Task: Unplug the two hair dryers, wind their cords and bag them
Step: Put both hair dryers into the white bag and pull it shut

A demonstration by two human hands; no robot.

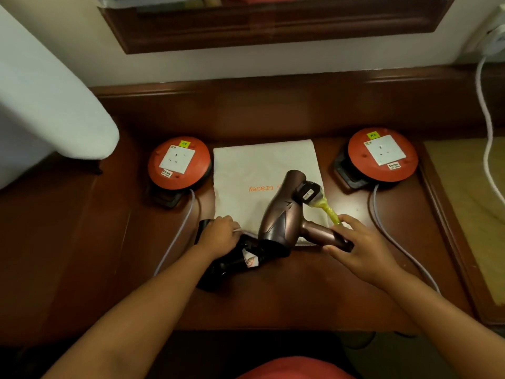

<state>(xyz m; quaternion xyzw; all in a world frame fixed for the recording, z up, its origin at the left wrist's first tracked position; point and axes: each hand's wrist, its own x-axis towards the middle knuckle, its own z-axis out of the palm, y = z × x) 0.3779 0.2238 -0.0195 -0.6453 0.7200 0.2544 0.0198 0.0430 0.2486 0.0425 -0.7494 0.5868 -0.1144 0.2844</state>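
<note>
A brown hair dryer (278, 214) is held at the centre of the frame, its handle gripped by the right hand (360, 247), whose fingers are curled round it. A wound cord bundle (307, 192) bound with a yellow-green tie (329, 210) is seen at the dryer's upper right, and the tie's end is touched by the right fingertips. A black hair dryer (235, 261) lies on the wooden table (273, 296) just below and left of the brown one. The near edge of a white cloth bag (254, 170), spread flat at the centre of the table, is pinched by the left hand (218, 236). Two orange cable reels (179, 164) (382, 154) with white sockets are placed at the left and right of the bag, with grey cables (177, 231) trailed toward the lower edge. A white padded board (49, 105) is seen at the upper left.
</note>
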